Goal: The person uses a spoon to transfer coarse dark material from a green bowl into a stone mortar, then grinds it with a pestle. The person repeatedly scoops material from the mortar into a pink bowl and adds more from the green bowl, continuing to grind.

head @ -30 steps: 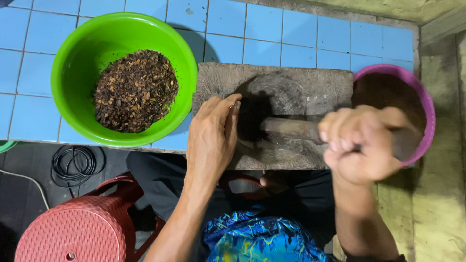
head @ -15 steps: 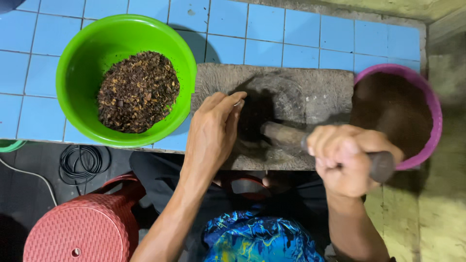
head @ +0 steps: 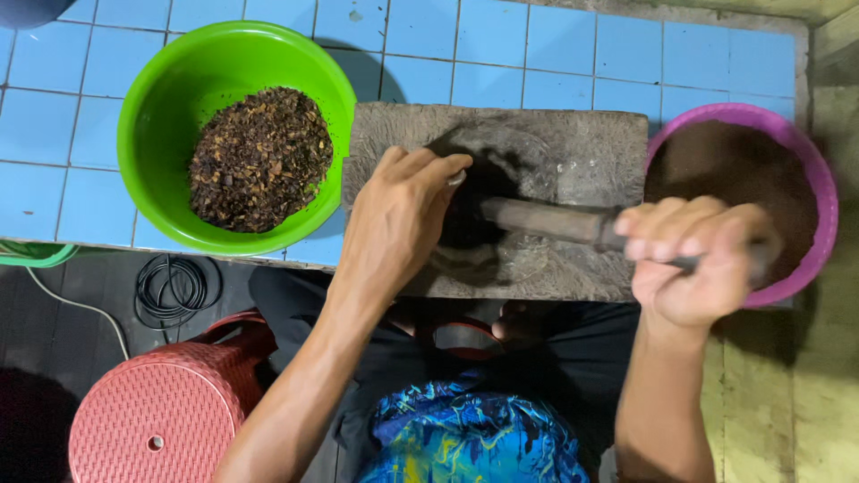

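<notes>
A grey stone mortar block [head: 591, 143] lies on the blue tiled ledge [head: 555, 45], with a dark hollow in its middle. My right hand [head: 693, 259] is shut on a long stone pestle [head: 546, 221], whose tip points into the hollow. My left hand [head: 398, 219] rests on the block's left side, fingers curled at the edge of the hollow and touching the dark material there. Left of the block stands a green bowl [head: 170, 89] holding coarse dark brown flakes [head: 259, 156]. At the right, a pink bowl [head: 810, 170] holds fine brown powder [head: 734, 165].
A red plastic stool [head: 157, 411] stands on the dark floor at lower left, beside a coil of black cable [head: 170, 286]. A green hose end [head: 36, 255] shows at the left edge. A pale wall [head: 805, 376] borders the right side. My blue patterned shirt [head: 474, 438] fills the bottom centre.
My right hand has drawn the pestle back toward the right and tilted it, over the pink bowl's edge. My left hand stays on the block, fingers shifted slightly toward the hollow.
</notes>
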